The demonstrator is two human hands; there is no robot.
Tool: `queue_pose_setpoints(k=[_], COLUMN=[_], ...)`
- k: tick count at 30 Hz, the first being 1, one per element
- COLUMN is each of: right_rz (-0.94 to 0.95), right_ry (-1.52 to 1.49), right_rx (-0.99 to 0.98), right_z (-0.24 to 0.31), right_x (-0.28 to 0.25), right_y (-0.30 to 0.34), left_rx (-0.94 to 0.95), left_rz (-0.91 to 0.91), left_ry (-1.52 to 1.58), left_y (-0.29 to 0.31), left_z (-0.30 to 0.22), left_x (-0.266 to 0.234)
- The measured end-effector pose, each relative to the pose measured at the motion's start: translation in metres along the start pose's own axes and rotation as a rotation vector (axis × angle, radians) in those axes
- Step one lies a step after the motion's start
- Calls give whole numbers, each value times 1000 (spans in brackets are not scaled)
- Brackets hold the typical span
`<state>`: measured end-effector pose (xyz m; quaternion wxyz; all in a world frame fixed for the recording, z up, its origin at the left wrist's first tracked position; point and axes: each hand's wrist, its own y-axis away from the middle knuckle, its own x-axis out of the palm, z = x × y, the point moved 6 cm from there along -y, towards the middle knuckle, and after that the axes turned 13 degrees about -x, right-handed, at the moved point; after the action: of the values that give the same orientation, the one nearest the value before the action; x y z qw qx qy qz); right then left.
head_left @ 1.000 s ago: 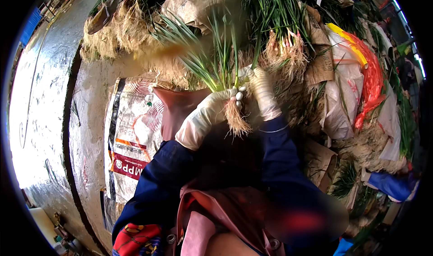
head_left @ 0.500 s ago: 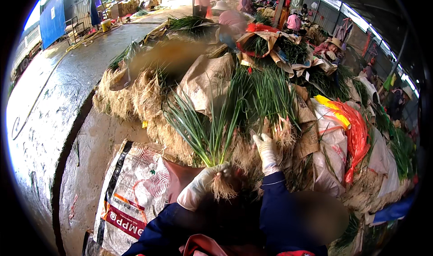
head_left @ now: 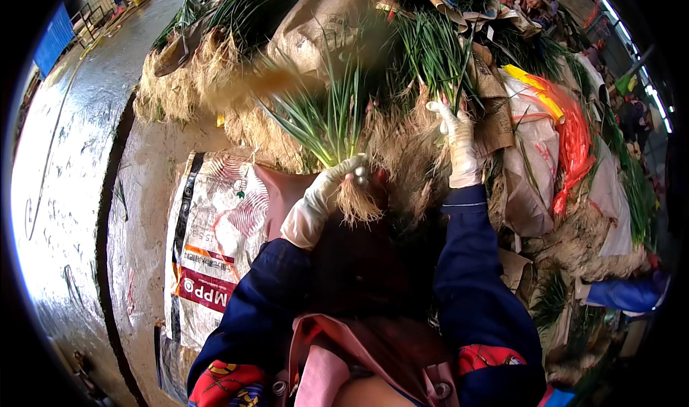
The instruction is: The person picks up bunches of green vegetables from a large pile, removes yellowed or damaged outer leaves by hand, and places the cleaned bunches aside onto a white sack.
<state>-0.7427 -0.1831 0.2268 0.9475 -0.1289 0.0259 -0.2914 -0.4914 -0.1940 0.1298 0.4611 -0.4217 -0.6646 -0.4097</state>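
Note:
My left hand (head_left: 319,202), in a whitish glove, is closed round the base of a bunch of green onions (head_left: 334,123). Their leaves fan upward, and the pale stringy roots (head_left: 357,202) hang below my fingers. Farther right, my gloved right hand (head_left: 457,141) is at the root end of other green onions (head_left: 436,52) lying on the pile. Its fingers look closed on their stems, with one finger sticking out to the upper left. How many stems it has is hidden by the glove.
A heap of green onions with matted roots (head_left: 269,138) spreads ahead, partly under brown sacks (head_left: 319,34). A printed white bag (head_left: 215,227) lies at left beside wet concrete (head_left: 68,192). Red netting (head_left: 574,166) hangs at right. Another person (head_left: 527,5) is at far right. A blurred brown shape crosses the upper middle.
The view has tilted downward, so my arms show more fully. My right hand has moved from beside the roots onto the green onions on the pile. My left hand keeps its bunch.

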Motion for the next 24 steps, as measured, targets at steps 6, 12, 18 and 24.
queue_pose_setpoints(k=[6,12,18,24], right_rz=[86,121,126,194], right_ry=[737,748,72,-333], right_rx=[55,186,11,37], right_z=[-57,-54,-60,39], right_x=[25,23,22,24], right_y=[1,-3,-17,25], left_rx=[-25,-63,-64,-121], left_rz=[-159,-15,-83,44], left_ry=[-37,4,19,110], left_y=[-6,-6,-1,-12], left_z=[4,7,2,10], left_x=[-15,-1,5,2])
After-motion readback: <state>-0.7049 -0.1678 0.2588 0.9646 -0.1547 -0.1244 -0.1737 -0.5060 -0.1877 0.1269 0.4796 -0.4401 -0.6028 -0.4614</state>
